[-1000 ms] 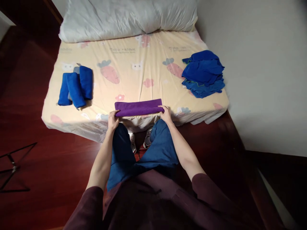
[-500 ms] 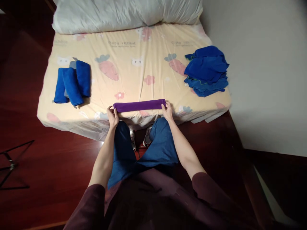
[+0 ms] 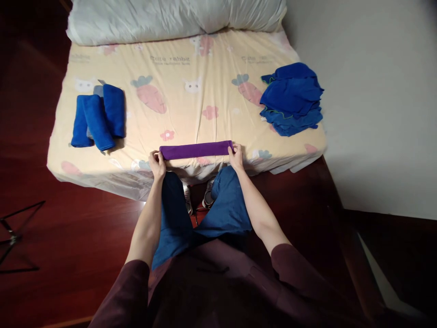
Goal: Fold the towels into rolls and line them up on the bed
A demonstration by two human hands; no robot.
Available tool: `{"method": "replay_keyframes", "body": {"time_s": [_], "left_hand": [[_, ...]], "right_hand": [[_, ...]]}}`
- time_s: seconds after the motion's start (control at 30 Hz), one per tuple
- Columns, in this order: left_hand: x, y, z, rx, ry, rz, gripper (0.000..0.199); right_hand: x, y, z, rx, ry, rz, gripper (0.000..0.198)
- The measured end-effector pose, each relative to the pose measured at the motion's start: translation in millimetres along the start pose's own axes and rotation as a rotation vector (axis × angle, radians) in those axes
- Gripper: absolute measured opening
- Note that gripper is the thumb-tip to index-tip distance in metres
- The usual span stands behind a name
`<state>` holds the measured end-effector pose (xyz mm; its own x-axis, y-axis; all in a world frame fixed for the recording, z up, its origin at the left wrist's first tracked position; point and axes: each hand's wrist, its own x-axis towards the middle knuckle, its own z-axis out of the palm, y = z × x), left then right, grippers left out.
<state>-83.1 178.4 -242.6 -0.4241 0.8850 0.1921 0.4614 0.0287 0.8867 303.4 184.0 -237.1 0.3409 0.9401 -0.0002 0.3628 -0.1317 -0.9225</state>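
A purple towel, folded into a long narrow strip, lies along the front edge of the bed. My left hand pinches its left end, and my right hand pinches the right end. Toward the left side of the bed are several rolled blue towels, one lying partly across another, with a bit of grey cloth showing among them. On the right side rests a loose pile of blue towels with green edging.
The bed has a yellow sheet printed with carrots and rabbits. A bulky pale quilt lies across its far end. A wall rises at the right. Black stand legs show on the red-brown floor at the left.
The whole view has shifted slightly. Both hands keep hold of the ends of the purple towel, and the blue towels have not moved on the bed.
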Motion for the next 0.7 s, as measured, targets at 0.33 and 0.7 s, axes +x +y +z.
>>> {"method": "replay_keyframes", "body": {"time_s": [0.33, 0.7], "left_hand": [[11, -8, 4, 0.103, 0.011, -0.023, 0.026], [-57, 57, -7, 0.329, -0.135, 0.210, 0.057]], "right_hand": [[1, -10, 1, -0.148, 0.078, 0.042, 0.031], [-62, -57, -3, -0.333, -0.111, -0.387, 0.048]]}}
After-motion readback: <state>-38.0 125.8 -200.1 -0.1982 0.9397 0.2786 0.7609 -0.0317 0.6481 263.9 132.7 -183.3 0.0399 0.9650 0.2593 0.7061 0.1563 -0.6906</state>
